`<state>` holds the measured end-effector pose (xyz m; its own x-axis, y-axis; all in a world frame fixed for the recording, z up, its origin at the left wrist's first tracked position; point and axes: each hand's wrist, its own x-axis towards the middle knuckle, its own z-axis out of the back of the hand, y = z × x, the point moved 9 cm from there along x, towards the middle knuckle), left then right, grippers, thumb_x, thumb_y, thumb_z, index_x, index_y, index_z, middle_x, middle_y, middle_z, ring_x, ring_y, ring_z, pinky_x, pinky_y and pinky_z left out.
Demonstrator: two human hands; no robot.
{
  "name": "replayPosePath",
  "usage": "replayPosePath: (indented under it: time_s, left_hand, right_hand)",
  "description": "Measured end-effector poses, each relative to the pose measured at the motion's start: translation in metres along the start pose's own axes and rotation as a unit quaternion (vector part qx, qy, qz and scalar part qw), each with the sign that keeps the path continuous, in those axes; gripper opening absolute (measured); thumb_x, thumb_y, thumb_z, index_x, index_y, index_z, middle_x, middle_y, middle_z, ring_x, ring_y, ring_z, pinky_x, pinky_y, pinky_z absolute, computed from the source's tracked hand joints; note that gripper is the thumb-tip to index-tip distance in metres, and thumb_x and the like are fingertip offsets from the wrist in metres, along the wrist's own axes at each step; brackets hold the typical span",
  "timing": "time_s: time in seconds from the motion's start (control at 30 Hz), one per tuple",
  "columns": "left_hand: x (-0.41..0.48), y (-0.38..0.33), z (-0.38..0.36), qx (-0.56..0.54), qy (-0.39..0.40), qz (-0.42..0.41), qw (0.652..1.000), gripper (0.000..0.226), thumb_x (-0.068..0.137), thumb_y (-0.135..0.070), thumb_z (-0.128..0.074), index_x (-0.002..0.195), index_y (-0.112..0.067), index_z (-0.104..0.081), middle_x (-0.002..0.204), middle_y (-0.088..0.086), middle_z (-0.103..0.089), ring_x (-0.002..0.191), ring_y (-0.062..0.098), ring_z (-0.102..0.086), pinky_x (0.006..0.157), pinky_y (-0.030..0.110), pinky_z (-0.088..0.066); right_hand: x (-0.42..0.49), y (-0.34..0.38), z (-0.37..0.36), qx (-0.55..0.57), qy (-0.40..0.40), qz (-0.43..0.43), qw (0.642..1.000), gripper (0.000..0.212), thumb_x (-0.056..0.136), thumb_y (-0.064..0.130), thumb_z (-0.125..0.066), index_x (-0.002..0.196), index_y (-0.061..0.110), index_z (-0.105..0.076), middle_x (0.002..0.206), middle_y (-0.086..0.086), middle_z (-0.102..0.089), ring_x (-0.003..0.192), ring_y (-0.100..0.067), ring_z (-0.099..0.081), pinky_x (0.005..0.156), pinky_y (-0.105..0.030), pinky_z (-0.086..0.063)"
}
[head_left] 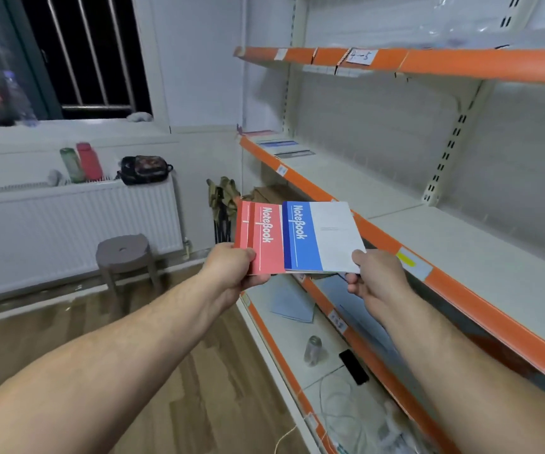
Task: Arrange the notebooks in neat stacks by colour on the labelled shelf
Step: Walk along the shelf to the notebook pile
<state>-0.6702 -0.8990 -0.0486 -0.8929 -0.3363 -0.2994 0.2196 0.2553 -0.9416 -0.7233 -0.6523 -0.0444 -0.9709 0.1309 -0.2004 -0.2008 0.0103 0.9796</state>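
Left forearm (110, 355) at 7 o'clock and right forearm (467, 362) at 5 o'clock are showing bare. Left hand (232, 267) and right hand (376, 276) are showing bare too.

The left forearm (117, 348) and right forearm (461, 362) are stretched forward toward the notebooks (300, 237). Their near left corner is gripped by the left hand (235, 270), thumb laid on top. Their near right corner is pinched by the right hand (376, 276), fingers curled beneath.
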Motion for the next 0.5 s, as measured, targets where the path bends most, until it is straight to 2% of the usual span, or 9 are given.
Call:
replayPosePath:
  time_s: [0.07, 0.17, 0.27, 0.37, 0.5]
  left_hand:
    - [0.030, -0.014, 0.000, -0.006, -0.019, 0.000, 1.000, 0.013, 0.104, -0.007, -0.045, 0.096, -0.013, -0.053, 0.097, 0.012, -0.071, 0.084, 0.022, -0.071, 0.051, 0.026, -0.059]
    - [0.070, -0.036, 0.004, -0.011, -0.044, -0.003, 0.999, 0.010, 0.104, -0.009, -0.046, 0.098, -0.014, -0.052, 0.100, 0.012, -0.071, 0.086, 0.023, -0.072, 0.055, 0.028, -0.060]
    - [0.107, -0.049, 0.009, -0.013, -0.053, -0.003, 0.999, 0.007, 0.105, -0.012, -0.046, 0.106, -0.013, -0.053, 0.107, 0.013, -0.072, 0.096, 0.027, -0.072, 0.064, 0.031, -0.062]
    - [0.146, -0.055, 0.018, -0.013, -0.055, 0.004, 0.998, 0.017, 0.105, -0.016, -0.047, 0.121, -0.011, -0.051, 0.107, 0.012, -0.073, 0.093, 0.024, -0.074, 0.062, 0.029, -0.061]
    - [0.212, -0.068, 0.036, -0.026, -0.057, 0.009, 0.998, 0.018, 0.105, -0.018, -0.049, 0.121, -0.011, -0.050, 0.107, 0.011, -0.074, 0.091, 0.023, -0.074, 0.058, 0.028, -0.060]
  right_hand:
    - [0.037, 0.010, -0.019, 0.003, 0.014, -0.001, 1.000, 0.015, 0.100, 0.006, -0.042, 0.101, 0.004, -0.057, 0.069, -0.010, -0.049, 0.049, -0.015, -0.041, 0.039, -0.024, -0.037]
    - [0.084, 0.027, -0.049, 0.012, 0.036, 0.001, 0.999, 0.015, 0.099, 0.005, -0.042, 0.093, 0.008, -0.056, 0.067, -0.009, -0.049, 0.046, -0.014, -0.042, 0.035, -0.021, -0.036]
    - [0.123, 0.039, -0.078, 0.009, 0.052, 0.004, 0.999, 0.016, 0.099, 0.005, -0.042, 0.098, 0.010, -0.057, 0.072, -0.008, -0.053, 0.043, -0.011, -0.042, 0.034, -0.019, -0.036]
    - [0.157, 0.039, -0.106, 0.010, 0.047, -0.005, 0.999, 0.014, 0.099, 0.006, -0.044, 0.092, 0.010, -0.056, 0.073, -0.008, -0.053, 0.047, -0.014, -0.042, 0.034, -0.019, -0.036]
    - [0.203, 0.037, -0.151, -0.008, 0.046, -0.014, 0.999, 0.018, 0.098, 0.007, -0.044, 0.089, 0.010, -0.058, 0.072, -0.008, -0.056, 0.048, -0.014, -0.043, 0.034, -0.020, -0.038]
